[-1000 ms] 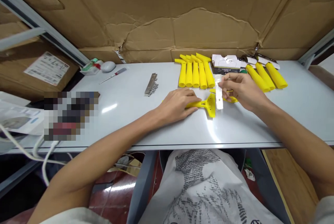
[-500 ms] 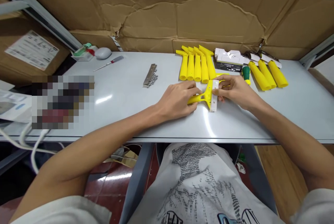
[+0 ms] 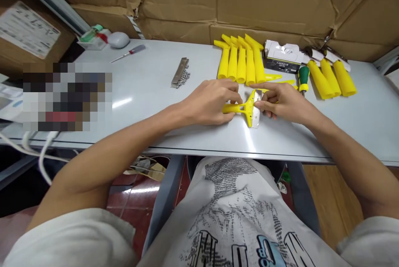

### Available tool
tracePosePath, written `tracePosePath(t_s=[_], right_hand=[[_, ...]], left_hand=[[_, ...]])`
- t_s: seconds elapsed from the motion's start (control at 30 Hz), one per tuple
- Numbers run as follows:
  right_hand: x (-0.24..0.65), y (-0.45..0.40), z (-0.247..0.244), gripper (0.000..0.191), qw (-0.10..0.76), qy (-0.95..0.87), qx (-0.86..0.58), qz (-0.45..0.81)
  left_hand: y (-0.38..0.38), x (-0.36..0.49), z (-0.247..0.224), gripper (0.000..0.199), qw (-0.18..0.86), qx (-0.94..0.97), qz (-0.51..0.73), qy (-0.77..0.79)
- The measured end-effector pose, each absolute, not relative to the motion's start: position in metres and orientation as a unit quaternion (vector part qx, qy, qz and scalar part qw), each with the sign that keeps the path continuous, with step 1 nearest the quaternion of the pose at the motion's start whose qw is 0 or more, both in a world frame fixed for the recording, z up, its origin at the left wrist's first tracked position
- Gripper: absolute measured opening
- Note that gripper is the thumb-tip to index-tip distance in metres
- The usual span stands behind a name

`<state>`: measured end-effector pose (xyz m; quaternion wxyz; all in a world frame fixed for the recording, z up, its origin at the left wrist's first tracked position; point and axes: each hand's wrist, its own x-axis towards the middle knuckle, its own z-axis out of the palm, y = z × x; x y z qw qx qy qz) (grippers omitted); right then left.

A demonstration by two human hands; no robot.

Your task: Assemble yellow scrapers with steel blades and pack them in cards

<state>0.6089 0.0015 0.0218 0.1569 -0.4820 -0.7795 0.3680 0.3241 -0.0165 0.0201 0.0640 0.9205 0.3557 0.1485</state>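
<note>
My left hand (image 3: pixel 209 101) is closed around the handle of a yellow plastic scraper (image 3: pixel 248 110), which lies low over the tabletop with its wide head toward the right. A flat silvery blade (image 3: pixel 256 113) sits along the front edge of that head. From the right, my right hand (image 3: pixel 285 103) pinches at the blade, thumb and fingers bent against its edge. Loose yellow scraper parts (image 3: pixel 274 77) lie just behind my right hand, partly hidden by it. Beyond my left hand is a small stack of metal strips (image 3: pixel 180 72) with a pile of small screws (image 3: pixel 184 79) beside it.
Several yellow handles (image 3: pixel 241 65) stand in a row at the back, next to a small white-and-black box (image 3: pixel 282 57). Further right are a green-and-yellow screwdriver (image 3: pixel 303 78) and scrapers with yellow handles (image 3: pixel 344 78). Another screwdriver (image 3: pixel 129 52) and a computer mouse (image 3: pixel 118 40) lie back left.
The camera view has tilted, so the table things appear higher. Both hands stay on the scraper; my right fingers have shifted slightly along the blade, which now looks shinier.
</note>
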Motion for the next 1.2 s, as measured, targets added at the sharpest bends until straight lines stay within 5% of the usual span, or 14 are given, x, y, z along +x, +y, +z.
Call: tracePosePath(t_s=[0.13, 0.5, 0.83, 1.07, 1.2], right_hand=[[0.606, 0.001, 0.020, 0.060, 0.113, -0.826, -0.510, 0.214], [0.605, 0.002, 0.019, 0.030, 0.097, -0.831, -0.482, 0.261], [0.598, -0.001, 0.013, 0.020, 0.125, -0.834, -0.471, 0.260], [0.634, 0.012, 0.043, 0.014, 0.179, -0.822, -0.495, 0.217], [0.668, 0.023, 0.055, 0.022, 0.085, -0.838, -0.530, 0.096]], left_hand=[[-0.014, 0.323, 0.019, 0.024, 0.099, 0.920, 0.140, 0.352], [-0.003, 0.299, 0.044, 0.033, 0.157, 0.912, 0.163, 0.342], [-0.036, 0.337, 0.014, 0.032, -0.065, 0.969, 0.051, 0.232], [-0.033, 0.337, 0.012, 0.040, -0.077, 0.973, 0.027, 0.218], [-0.031, 0.335, 0.011, 0.045, -0.056, 0.976, 0.041, 0.206]])
